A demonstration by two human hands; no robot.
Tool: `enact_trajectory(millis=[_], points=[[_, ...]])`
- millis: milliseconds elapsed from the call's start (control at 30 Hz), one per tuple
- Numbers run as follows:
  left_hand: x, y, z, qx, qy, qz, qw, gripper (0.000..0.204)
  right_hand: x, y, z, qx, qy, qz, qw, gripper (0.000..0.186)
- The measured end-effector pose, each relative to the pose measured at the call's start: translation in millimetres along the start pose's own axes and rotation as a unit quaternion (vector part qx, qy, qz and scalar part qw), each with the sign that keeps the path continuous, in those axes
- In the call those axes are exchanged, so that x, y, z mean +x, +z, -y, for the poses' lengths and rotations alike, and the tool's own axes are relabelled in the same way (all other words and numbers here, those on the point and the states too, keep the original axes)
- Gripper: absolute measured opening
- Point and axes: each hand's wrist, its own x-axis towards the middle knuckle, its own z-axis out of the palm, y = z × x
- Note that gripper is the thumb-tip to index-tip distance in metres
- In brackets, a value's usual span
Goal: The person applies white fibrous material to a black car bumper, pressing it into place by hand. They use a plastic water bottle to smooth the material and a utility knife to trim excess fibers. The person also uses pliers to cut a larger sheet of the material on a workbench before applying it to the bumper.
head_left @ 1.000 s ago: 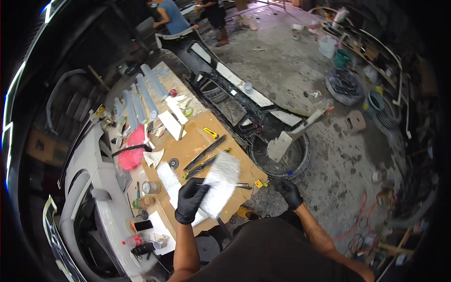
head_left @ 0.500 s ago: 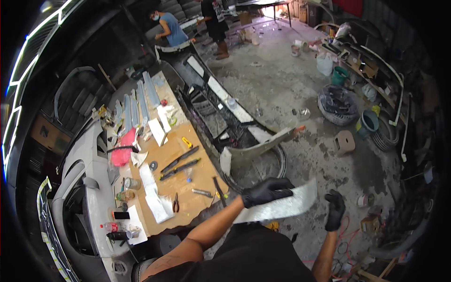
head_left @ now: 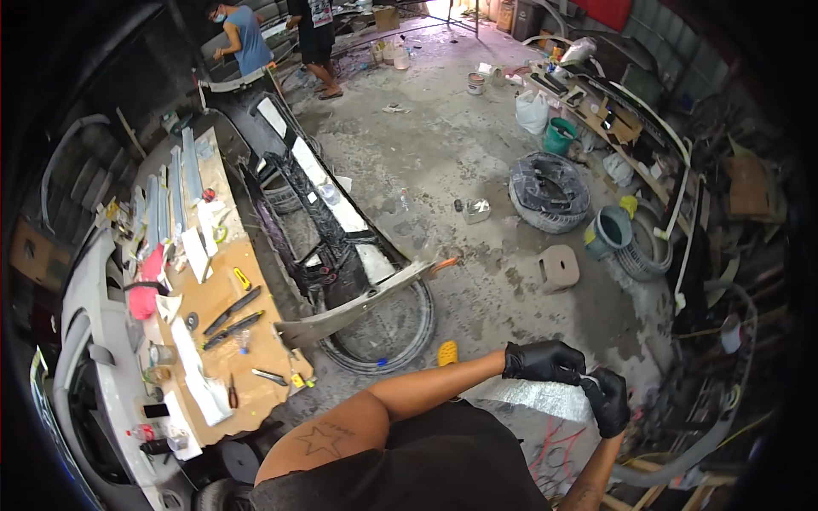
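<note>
A thin whitish sheet of fibreglass mat [head_left: 538, 399] hangs in front of my body, its far edge running up to my gloved hands. My left hand [head_left: 545, 362], in a black glove, is closed on that edge. My right hand [head_left: 607, 400], also in a black glove, grips the sheet's right corner, its fingers touching the left hand's fingertips. The near left part of the sheet passes behind my forearm and shirt. The fingertips are partly hidden where the hands meet.
A worktable [head_left: 247, 332] on the left carries cutters, pliers and white strips. Beyond it lies a car bumper [head_left: 341, 223], overlapping a tire [head_left: 424, 328]. On the right stand a stool [head_left: 560, 269], a wrapped tire [head_left: 550, 192] and a bucket [head_left: 608, 231]. Two people stand far back.
My right hand, open and apart from the sheet before, now grips its corner beside my left hand. The view has swung to the right, so the table and bumper sit further left.
</note>
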Motion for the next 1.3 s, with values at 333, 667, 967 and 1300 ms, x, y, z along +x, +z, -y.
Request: enact_trajectory(millis=[333, 667, 967, 1300], points=[[120.6, -162.0, 51.9, 0.041, -0.113, 0.044, 0.992, 0.047, 205.9, -87.4, -44.4, 0.011, -0.019, 0.044, 0.999, 0.015], [189.2, -375.0, 96.9, 0.155, -0.308, -0.037, 0.938, 0.056, 513.8, -121.8, -57.2, -0.017, -0.168, 0.217, 0.961, 0.017], [174.8, -526.2, 103.1, 0.039, -0.217, -0.273, 0.936, 0.041, 758.8, -96.8, 16.3, -0.027, -0.191, 0.386, 0.902, 0.016], [45.5, -731.4, 83.5, 0.051, -0.236, -0.428, 0.871, 0.041, 956.6, 83.8, 112.3, 0.027, -0.249, 0.412, 0.876, 0.012]])
